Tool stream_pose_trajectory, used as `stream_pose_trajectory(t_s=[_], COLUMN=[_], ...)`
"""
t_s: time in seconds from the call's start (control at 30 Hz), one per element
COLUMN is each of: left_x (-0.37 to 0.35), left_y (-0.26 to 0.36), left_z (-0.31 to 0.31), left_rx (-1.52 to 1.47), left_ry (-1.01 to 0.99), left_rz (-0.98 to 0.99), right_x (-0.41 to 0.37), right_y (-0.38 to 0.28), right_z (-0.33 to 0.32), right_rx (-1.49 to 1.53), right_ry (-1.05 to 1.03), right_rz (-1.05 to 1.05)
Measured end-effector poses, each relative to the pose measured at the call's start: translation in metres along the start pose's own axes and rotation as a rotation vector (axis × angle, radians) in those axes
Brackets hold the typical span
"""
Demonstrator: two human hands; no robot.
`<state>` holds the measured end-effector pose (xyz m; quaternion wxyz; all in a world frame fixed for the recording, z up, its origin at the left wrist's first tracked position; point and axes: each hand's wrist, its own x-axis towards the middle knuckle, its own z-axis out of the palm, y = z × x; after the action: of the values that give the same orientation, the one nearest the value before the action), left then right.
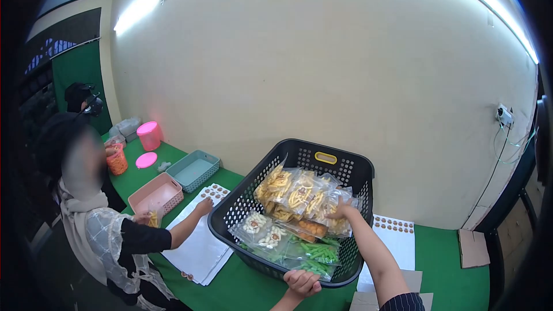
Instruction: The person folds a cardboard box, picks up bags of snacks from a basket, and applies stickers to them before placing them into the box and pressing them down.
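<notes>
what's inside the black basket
Inside the black basket lie clear bags of snacks: yellow sticks at the back, white pieces left, orange pieces midway, green ones in front. The right hand rests on them. Its floor is hidden.

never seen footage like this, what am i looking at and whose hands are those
There is no machine: one camera sits on a person's head and looks down at their own two hands, so the view bulges at the edges. The left hand grips the near rim of a tilted black basket on a green table. The right hand lies on clear snack bags inside; whether it grips one is unclear. White sticker sheets lie beside the basket. At the left a co-worker sits by a pink tray and a teal tray.
</notes>
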<state>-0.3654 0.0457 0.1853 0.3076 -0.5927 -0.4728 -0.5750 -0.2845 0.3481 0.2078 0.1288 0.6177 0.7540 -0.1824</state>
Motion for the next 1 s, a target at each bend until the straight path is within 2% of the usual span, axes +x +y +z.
stream_pose_trajectory(t_s=[0.07, 0.13, 0.23, 0.27, 0.33, 0.4, 0.47, 0.53, 0.6, 0.67, 0.73, 0.8, 0.87, 0.9, 0.93, 1.0], left_x=[-0.001, -0.001, 0.0, 0.0, 0.002, 0.004, 0.0, 0.006, 0.007, 0.01, 0.013, 0.017, 0.027, 0.032, 0.038, 0.037], left_y=[-0.001, 0.001, 0.002, 0.003, 0.003, 0.006, 0.004, 0.007, 0.009, 0.013, 0.017, 0.024, 0.035, 0.043, 0.053, 0.074], left_z=[0.001, 0.002, 0.002, 0.0, -0.001, -0.005, -0.003, -0.004, -0.004, -0.005, -0.007, -0.011, -0.017, -0.02, -0.025, -0.027], left_rx=[0.026, 0.043, 0.041, 0.044, 0.057, 0.046, 0.027, 0.039, 0.051, 0.038, 0.031, 0.029, 0.058, 0.069, 0.093, 0.151], left_ry=[0.001, 0.011, 0.015, 0.006, -0.008, -0.029, -0.047, -0.034, -0.031, -0.04, -0.059, -0.09, -0.136, -0.156, -0.224, -0.212], left_rz=[0.009, 0.016, 0.012, 0.007, -0.001, -0.024, -0.056, -0.049, -0.052, -0.082, -0.114, -0.141, -0.199, -0.227, -0.273, -0.344], right_x=[0.001, -0.043, -0.038, -0.041, -0.112, -0.162, -0.21, -0.232, -0.253, -0.271, -0.291, -0.326, -0.359, -0.358, -0.367, -0.415], right_y=[0.005, -0.005, 0.012, 0.024, 0.032, 0.058, 0.092, 0.136, 0.184, 0.232, 0.27, 0.289, 0.301, 0.317, 0.32, 0.296], right_z=[-0.003, -0.031, -0.036, -0.036, -0.048, -0.028, 0.002, 0.041, 0.091, 0.145, 0.195, 0.214, 0.219, 0.238, 0.228, 0.2], right_rx=[0.077, 0.099, 0.671, 1.006, 1.597, 1.826, 1.956, 2.166, 2.123, 2.371, 2.558, 2.577, 2.607, 2.58, 2.541, 1.973], right_ry=[0.219, 0.38, 0.736, 0.658, 0.469, 0.466, 0.405, 0.301, 0.325, 0.198, 0.218, 0.319, 0.261, 0.116, -0.022, 0.58], right_rz=[-0.006, -0.002, -0.369, -0.493, -0.684, -0.76, -0.713, -0.56, -0.408, -0.154, -0.104, -0.07, -0.051, -0.095, -0.136, -0.393])
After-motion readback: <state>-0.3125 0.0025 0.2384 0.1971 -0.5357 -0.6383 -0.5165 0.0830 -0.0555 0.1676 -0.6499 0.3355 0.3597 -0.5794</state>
